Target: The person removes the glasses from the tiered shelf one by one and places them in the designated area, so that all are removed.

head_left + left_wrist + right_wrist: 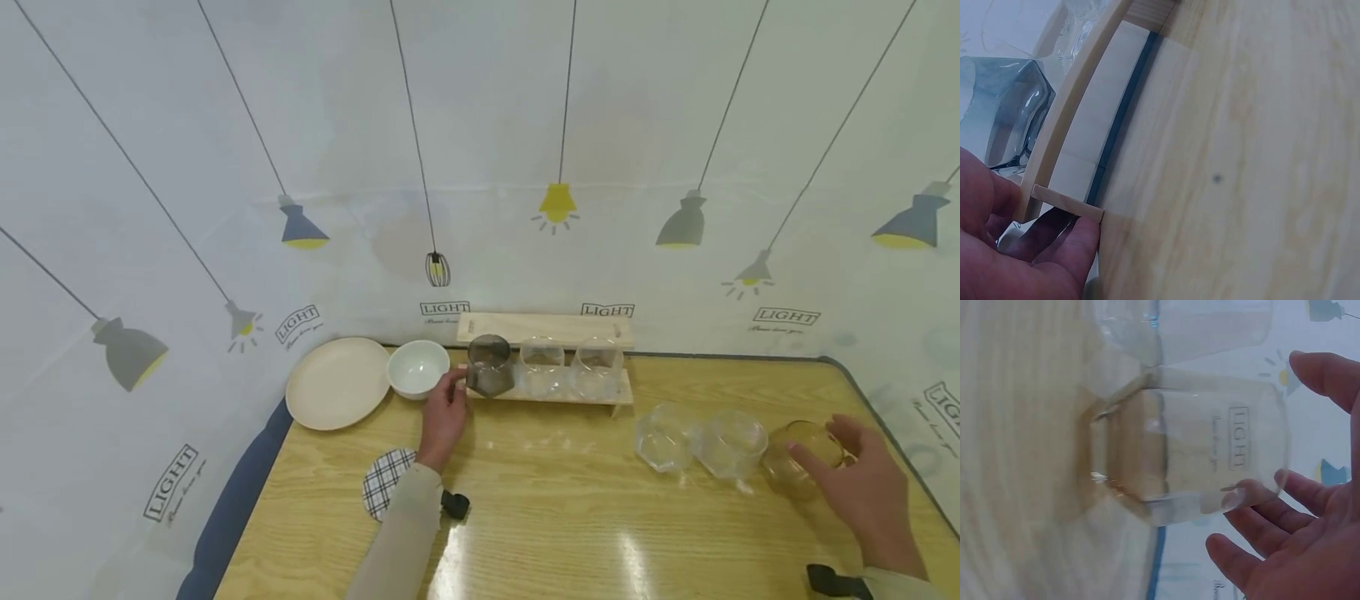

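Observation:
My left hand (444, 418) is at the left end of a small two-step wooden rack (546, 328). In the left wrist view its thumb and fingers grip the rack's end piece (1067, 201). A smoky grey glass (491, 367) and two clear glasses (542, 368) stand in a row on the rack's lower step. At the table's right, my right hand (866, 483) is beside an amber glass (801, 458). The right wrist view has its fingers spread along the glass's side, thumb apart from it. The glass stands upright on the table.
Two clear faceted glasses (666, 440) stand just left of the amber one. Left of the rack are a white bowl (417, 370) and a cream plate (337, 385). A checked round coaster (384, 482) lies partly under my left sleeve. A lamp-patterned wall covering (495, 150) rises behind the table.

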Tool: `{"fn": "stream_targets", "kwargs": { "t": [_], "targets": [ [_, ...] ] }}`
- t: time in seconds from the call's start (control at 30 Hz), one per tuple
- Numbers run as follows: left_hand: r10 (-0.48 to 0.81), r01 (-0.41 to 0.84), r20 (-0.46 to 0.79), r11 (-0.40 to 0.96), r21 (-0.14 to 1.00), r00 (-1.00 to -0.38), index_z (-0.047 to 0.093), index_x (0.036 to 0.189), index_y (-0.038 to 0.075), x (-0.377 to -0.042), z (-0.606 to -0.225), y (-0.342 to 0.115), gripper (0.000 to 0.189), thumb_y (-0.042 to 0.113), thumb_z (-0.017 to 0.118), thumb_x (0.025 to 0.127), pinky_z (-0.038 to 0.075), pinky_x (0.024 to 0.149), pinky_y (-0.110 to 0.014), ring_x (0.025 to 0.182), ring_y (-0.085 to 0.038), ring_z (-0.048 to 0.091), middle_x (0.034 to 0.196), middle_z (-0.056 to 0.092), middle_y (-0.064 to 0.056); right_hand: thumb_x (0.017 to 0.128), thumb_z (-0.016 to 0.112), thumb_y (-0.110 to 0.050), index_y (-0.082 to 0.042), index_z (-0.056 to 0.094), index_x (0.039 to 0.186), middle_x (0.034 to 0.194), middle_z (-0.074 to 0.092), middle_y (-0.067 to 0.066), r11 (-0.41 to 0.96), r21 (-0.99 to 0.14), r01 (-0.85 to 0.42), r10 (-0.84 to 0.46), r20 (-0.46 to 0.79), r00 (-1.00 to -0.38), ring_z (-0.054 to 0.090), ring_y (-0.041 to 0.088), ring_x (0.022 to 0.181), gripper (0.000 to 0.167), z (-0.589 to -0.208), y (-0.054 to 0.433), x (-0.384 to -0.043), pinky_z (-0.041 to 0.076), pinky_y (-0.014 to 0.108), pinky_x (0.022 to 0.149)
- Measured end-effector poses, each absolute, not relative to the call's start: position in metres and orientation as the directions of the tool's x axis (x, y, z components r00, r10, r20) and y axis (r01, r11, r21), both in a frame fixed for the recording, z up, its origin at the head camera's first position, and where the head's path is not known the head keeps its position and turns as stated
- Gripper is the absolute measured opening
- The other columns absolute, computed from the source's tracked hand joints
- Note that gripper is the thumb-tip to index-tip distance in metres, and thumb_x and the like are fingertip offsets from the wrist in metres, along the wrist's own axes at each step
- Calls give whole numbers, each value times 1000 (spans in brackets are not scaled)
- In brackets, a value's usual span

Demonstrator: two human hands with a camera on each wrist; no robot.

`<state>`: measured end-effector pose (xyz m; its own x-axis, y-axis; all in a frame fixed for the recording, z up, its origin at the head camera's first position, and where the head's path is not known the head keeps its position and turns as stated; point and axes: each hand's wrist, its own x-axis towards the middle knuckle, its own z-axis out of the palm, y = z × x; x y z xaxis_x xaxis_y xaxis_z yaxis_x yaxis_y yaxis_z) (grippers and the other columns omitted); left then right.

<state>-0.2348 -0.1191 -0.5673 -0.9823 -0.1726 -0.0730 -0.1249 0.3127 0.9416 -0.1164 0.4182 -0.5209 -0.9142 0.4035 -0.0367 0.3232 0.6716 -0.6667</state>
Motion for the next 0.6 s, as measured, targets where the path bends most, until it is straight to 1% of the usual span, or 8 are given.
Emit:
{"fn": "stream_targets", "kwargs": {
  "t": [0.1, 0.23, 0.3, 0.33, 0.4, 0.47, 0.53, 0.6],
  "targets": [
    [-178, -123, -68, 314, 941, -982, 63, 141, 23, -234, -568, -119, 33, 20, 48, 111, 53, 102, -49, 122, -27, 62, 144, 64, -6, 100, 69, -47, 3, 24, 164, 164, 35, 34, 662, -693, 286, 429, 37, -903, 34, 55, 148, 92, -512, 411, -118, 32, 68, 119],
    [-190, -111, -50, 328, 938, -981, 65, 139, 22, -233, -568, -120, 32, 18, 50, 111, 53, 91, -44, 109, -25, 62, 130, 68, -8, 99, 72, -40, 1, 32, 162, 165, 37, 30, 665, -714, 217, 422, 120, -899, 34, 50, 151, 85, -499, 397, -122, 29, 63, 124],
    [-187, -111, -52, 324, 939, -981, 65, 139, 23, -233, -568, -120, 32, 19, 50, 111, 53, 89, -42, 105, -25, 62, 125, 69, -9, 98, 74, -38, -2, 38, 161, 163, 42, 26, 675, -713, 187, 416, 158, -896, 38, 43, 152, 81, -493, 390, -124, 32, 50, 128],
    [-184, -108, -49, 327, 939, -982, 65, 139, 23, -233, -569, -120, 32, 19, 50, 111, 53, 90, -42, 107, -25, 62, 128, 69, -9, 98, 75, -37, -3, 41, 160, 162, 44, 25, 679, -714, 169, 410, 179, -894, 40, 37, 152, 79, -490, 386, -125, 34, 42, 128],
    [-177, -105, -48, 328, 939, -983, 65, 140, 23, -234, -570, -120, 32, 20, 50, 111, 54, 94, -44, 113, -25, 63, 135, 68, -8, 97, 77, -36, -5, 46, 158, 159, 49, 21, 682, -721, 125, 396, 220, -892, 44, 17, 149, 75, -485, 379, -128, 35, 25, 124],
    [-173, -105, -50, 325, 940, -984, 64, 140, 23, -236, -571, -120, 32, 21, 49, 112, 54, 100, -47, 120, -26, 63, 143, 65, -7, 96, 78, -35, -8, 49, 156, 156, 52, 17, 691, -719, 75, 365, 258, -894, 44, -1, 140, 72, -480, 371, -132, 34, 10, 115],
    [-173, -107, -53, 321, 941, -984, 64, 140, 23, -237, -571, -120, 32, 21, 49, 112, 53, 104, -50, 126, -27, 62, 149, 62, -6, 97, 78, -33, -9, 50, 154, 151, 55, 14, 693, -721, 14, 324, 294, -899, 43, -13, 130, 69, -475, 362, -135, 35, 5, 107],
    [-177, -111, -57, 317, 942, -983, 64, 140, 23, -237, -570, -120, 32, 22, 50, 111, 52, 106, -51, 128, -28, 62, 150, 62, -6, 96, 79, -32, -9, 53, 152, 145, 57, 9, 685, -728, -40, 288, 320, -902, 42, -18, 122, 66, -471, 352, -139, 36, 1, 100]
  ]
}}
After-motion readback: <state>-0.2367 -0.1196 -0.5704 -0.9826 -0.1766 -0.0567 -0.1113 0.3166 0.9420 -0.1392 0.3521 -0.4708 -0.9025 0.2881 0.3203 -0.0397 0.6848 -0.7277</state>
